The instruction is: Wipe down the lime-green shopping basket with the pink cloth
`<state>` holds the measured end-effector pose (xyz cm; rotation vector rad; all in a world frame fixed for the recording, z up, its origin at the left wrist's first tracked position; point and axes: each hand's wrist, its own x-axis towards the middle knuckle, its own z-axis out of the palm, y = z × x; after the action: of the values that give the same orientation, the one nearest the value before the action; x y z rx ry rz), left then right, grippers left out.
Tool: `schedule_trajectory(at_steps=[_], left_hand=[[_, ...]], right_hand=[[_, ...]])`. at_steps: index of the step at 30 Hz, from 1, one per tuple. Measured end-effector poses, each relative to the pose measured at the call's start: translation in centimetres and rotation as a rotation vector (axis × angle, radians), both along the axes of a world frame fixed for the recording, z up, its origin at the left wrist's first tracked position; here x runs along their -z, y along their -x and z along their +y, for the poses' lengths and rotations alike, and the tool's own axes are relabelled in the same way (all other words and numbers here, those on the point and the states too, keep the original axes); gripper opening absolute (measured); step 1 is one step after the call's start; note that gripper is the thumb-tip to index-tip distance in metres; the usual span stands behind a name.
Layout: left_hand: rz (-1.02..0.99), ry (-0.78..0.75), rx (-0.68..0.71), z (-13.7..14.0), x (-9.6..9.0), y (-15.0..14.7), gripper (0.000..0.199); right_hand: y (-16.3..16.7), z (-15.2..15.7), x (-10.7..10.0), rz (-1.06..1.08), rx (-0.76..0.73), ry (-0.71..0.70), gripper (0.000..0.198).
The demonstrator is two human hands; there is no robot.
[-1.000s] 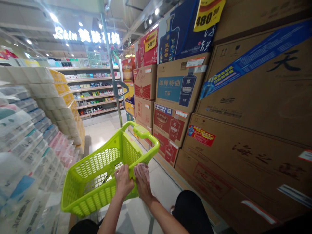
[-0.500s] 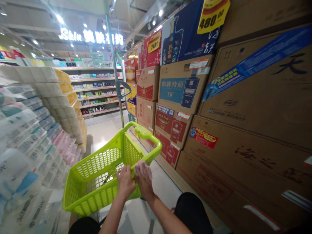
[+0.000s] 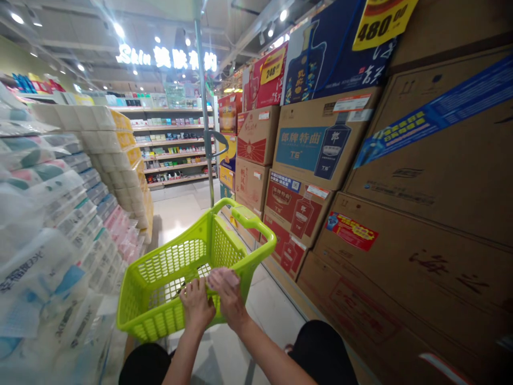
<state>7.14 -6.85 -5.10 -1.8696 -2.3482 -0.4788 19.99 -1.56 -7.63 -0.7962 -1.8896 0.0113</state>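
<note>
A lime-green shopping cart basket (image 3: 160, 315) with perforated sides stands in front of me, its handle end pointing to the right. My left hand (image 3: 197, 306) is closed over the near rim, fingers curled to the inside. Just right of it, my right hand (image 3: 231, 303) presses a crumpled pale pink cloth (image 3: 216, 277) against the same rim. The cloth partly covers that hand's fingers. A grey metal pole (image 3: 203, 96) rises behind the basket's far corner.
Stacked cardboard cartons (image 3: 385, 246) wall the right side. Plastic-wrapped tissue packs (image 3: 52, 251) pile up close on the left, with white-and-yellow paper bundles (image 3: 128, 160) behind. Shelves (image 3: 180, 141) of small goods stand at the back, beyond a tiled floor (image 3: 182, 200).
Both hands have slid left along the near rim, the cloth moving with the right hand. The whole scene has shifted rightward in view as the camera turned a little left.
</note>
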Motion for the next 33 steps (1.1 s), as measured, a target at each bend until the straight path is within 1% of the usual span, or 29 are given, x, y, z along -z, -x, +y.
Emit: schedule_trajectory(at_steps=[1,2,3,5,7,9,10,12,14,15,16,17,18,20,22,24,26,28,29,31,33], left_hand=[[-0.001,0.001,0.031,-0.1,-0.1,0.1,0.045],[-0.002,-0.004,0.072,-0.3,-0.1,0.5,0.046],[-0.005,-0.012,0.105,-0.6,0.0,1.1,0.049],[-0.007,-0.021,0.116,-1.4,0.3,2.7,0.052],[0.002,-0.015,0.072,-2.0,0.7,3.8,0.052],[0.008,-0.001,0.041,-2.1,0.9,3.8,0.051],[0.004,0.005,0.035,-2.1,0.9,3.4,0.050],[-0.018,0.012,0.024,-1.8,0.8,2.2,0.049],[-0.045,0.015,0.045,-1.6,0.6,1.6,0.052],[-0.054,0.016,0.073,-1.8,0.6,1.7,0.055],[-0.058,0.016,0.101,-2.0,0.6,2.0,0.059],[-0.060,0.014,0.117,-2.3,0.6,2.5,0.061],[-0.059,0.015,0.115,-2.6,0.7,3.1,0.063],[-0.055,0.021,0.080,-3.0,0.7,4.1,0.063],[-0.050,0.032,0.037,-2.9,0.7,4.3,0.060],[-0.043,0.054,-0.004,-2.3,0.7,3.8,0.057],[-0.034,0.078,-0.038,-1.7,0.7,3.3,0.056],[-0.030,0.084,-0.011,-1.6,0.9,3.5,0.060],[-0.028,0.076,0.016,-1.8,1.0,3.9,0.063],[-0.024,0.063,0.028,-2.5,1.3,5.3,0.065],[-0.014,0.071,-0.038,-3.3,1.6,6.8,0.060]], right_hand=[[0.2,-0.4,0.0,-0.073,-0.053,-0.024,0.047],[0.0,-0.5,-0.3,-0.127,-0.063,-0.046,0.047],[-0.6,-0.1,-0.9,-0.170,-0.041,-0.057,0.047],[-2.5,1.4,-2.5,-0.190,0.089,-0.036,0.049],[-4.1,2.9,-3.8,-0.128,0.244,0.009,0.048],[-3.9,3.6,-4.1,-0.064,0.341,0.054,0.047],[-3.2,3.4,-3.8,-0.055,0.349,0.073,0.046],[-1.2,2.5,-2.7,-0.105,0.270,0.078,0.045],[0.2,1.9,-1.8,-0.220,0.128,0.040,0.045],[0.2,1.9,-1.7,-0.272,0.079,0.023,0.044],[-0.4,2.4,-2.0,-0.304,0.067,0.011,0.042],[-1.3,3.2,-2.5,-0.313,0.095,0.004,0.040],[-2.5,4.3,-3.1,-0.299,0.154,0.001,0.037],[-4.7,6.4,-4.4,-0.228,0.310,-0.010,0.034],[-5.3,7.5,-4.6,-0.168,0.392,-0.009,0.034],[-3.7,6.9,-3.5,-0.160,0.370,0.021,0.038],[-1.0,5.2,-1.5,-0.191,0.294,0.049,0.046],[1.0,3.8,0.2,-0.254,0.183,0.029,0.052],[1.4,3.6,0.7,-0.288,0.123,0.010,0.054],[0.7,4.5,0.6,-0.315,0.056,-0.008,0.053],[-1.1,6.6,-0.4,-0.258,0.094,0.017,0.048]])
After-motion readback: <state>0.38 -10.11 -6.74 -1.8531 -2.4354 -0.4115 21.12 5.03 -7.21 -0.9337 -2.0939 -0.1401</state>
